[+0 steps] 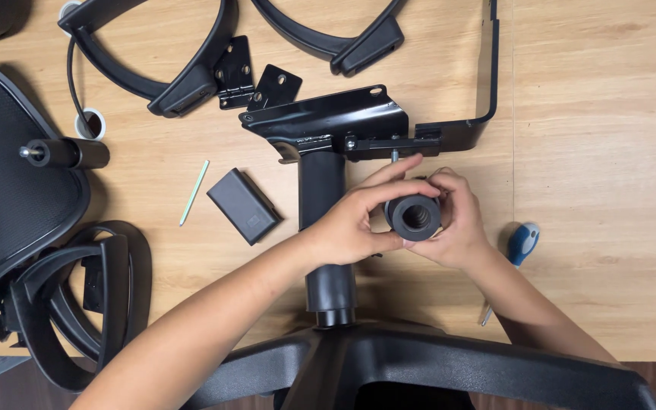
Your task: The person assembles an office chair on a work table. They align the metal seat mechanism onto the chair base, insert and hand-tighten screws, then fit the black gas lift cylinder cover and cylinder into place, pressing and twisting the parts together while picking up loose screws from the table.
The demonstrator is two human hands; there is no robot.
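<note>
Gripping a short black cylindrical knob with threaded bore (414,216) at frame centre, both hands closed on it together: left hand (351,228) on its left side, right hand (455,224) on its right. Bore faces the camera, long axis pointing up toward the lens. Just above sits the black metal seat plate (328,118); blue-handled screwdriver (515,258) lies lower right on the light wooden floor (601,152)

The black round knob (414,216) is a short, thick cylinder of matte plastic with a threaded hole through its middle, the open end turned up toward the camera. It is held clear of the wooden floor just right of the upright gas-lift column, at about 6 o'clock from the threaded rod that sticks out under the black metal seat plate, close below the rod's tip.
</note>
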